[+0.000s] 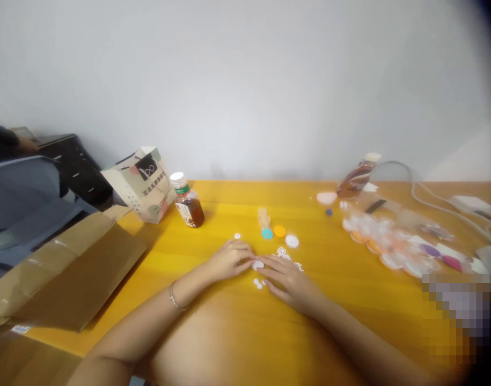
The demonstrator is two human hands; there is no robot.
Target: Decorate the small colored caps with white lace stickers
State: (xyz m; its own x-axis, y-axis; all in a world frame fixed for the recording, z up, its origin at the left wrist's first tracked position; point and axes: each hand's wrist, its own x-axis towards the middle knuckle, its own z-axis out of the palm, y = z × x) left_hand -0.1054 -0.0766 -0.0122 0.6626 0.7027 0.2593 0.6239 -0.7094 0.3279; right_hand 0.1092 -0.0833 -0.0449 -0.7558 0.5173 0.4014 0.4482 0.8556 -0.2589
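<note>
Two hands (288,280) touching a white disc (258,265) (can't tell if gripped), yellow table (334,262).

Disc (258,265) between left hand (231,259) and right hand (290,280)

The head-worn view looks forward and down across the table (221,203) toward a wall (245,91)

Soft light on wall (245,91), pale glare on table (213,335), blurred right side, dark right corners
</note>
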